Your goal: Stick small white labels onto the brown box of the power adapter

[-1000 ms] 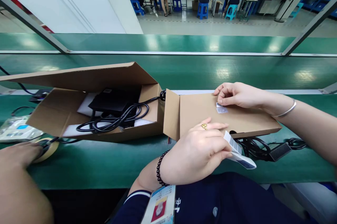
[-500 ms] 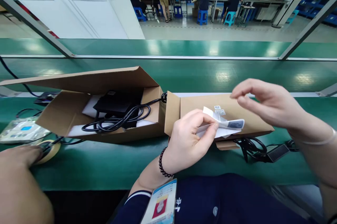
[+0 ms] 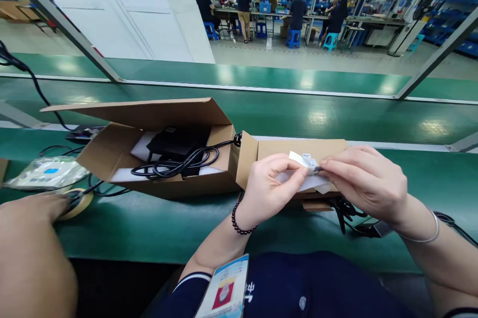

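Left hand (image 3: 267, 188) and right hand (image 3: 364, 183) both pinch a white label sheet (image 3: 304, 173), fingertips meeting, just above the closed cardboard box (image 3: 298, 151) on the green bench (image 3: 149, 228). Print on the sheet unreadable, possibly a barcode. Open box (image 3: 157, 153) adjacent, cables inside.

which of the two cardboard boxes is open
The left box, lid flap raised, showing a black device and coiled cable inside. The flat box under both hands lies closed.

Open green belt (image 3: 298, 113) behind closed carton (image 3: 298, 149); open box (image 3: 157, 158) crowds its left (cables (image 3: 349, 211) in front).
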A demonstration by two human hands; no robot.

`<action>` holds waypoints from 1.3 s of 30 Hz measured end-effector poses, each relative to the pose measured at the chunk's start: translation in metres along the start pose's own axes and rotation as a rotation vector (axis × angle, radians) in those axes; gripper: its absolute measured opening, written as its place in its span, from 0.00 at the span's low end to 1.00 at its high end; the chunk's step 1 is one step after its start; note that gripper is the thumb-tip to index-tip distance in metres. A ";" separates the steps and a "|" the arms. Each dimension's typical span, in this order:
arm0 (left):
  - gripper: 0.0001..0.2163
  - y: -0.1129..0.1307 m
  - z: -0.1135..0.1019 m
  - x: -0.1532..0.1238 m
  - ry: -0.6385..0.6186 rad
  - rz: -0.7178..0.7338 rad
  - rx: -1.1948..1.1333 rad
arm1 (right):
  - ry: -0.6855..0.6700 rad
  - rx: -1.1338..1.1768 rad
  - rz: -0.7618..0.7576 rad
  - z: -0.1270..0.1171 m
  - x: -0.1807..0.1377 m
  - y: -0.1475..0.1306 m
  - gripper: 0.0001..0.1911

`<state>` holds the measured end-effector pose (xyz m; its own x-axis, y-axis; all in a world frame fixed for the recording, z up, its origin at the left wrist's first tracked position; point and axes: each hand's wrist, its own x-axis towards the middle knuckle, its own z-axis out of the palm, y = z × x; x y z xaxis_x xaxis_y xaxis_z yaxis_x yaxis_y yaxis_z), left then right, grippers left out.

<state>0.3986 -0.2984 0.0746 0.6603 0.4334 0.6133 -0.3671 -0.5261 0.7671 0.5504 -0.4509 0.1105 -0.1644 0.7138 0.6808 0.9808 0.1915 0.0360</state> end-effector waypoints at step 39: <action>0.06 0.052 0.132 0.092 -0.266 0.911 0.243 | 0.925 0.736 0.627 -0.041 -0.092 0.044 0.47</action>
<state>0.5268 -0.3824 0.1458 0.3276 -0.3767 0.8665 -0.6845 -0.7268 -0.0572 0.6129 -0.5364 0.0794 0.7079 0.1543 0.6893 0.5313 0.5266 -0.6636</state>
